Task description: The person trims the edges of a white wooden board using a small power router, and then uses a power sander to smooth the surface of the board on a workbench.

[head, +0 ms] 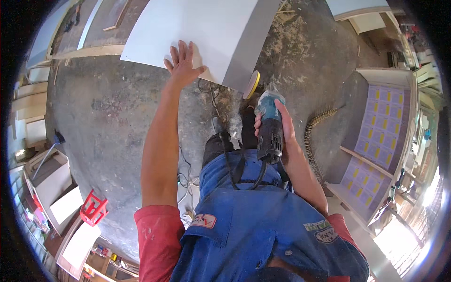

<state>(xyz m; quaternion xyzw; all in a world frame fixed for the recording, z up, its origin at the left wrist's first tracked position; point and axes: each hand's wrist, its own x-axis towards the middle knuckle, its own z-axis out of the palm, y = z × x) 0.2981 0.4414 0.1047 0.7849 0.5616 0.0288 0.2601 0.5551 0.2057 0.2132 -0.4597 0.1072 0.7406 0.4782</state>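
My left hand [184,66] lies flat, fingers spread, on the near edge of a large white panel [197,21] with a grey side face. In my right hand [282,120] is a teal and black Makita angle grinder [270,116], held around its body. A round sanding disc with a yellow backing pad [252,85] sits at the tool's head, turned edge-on beside the panel's near right corner and apart from its surface as far as I can tell. The black power cord runs from the tool's rear past my blue overalls.
A coiled air hose [310,141] lies on the concrete floor at the right, near a wooden cabinet frame [366,158] bearing printed sheets. Loose cables [185,172] lie beside my legs. A red plastic stool [93,208] stands at lower left, near white-panelled cabinets [53,179].
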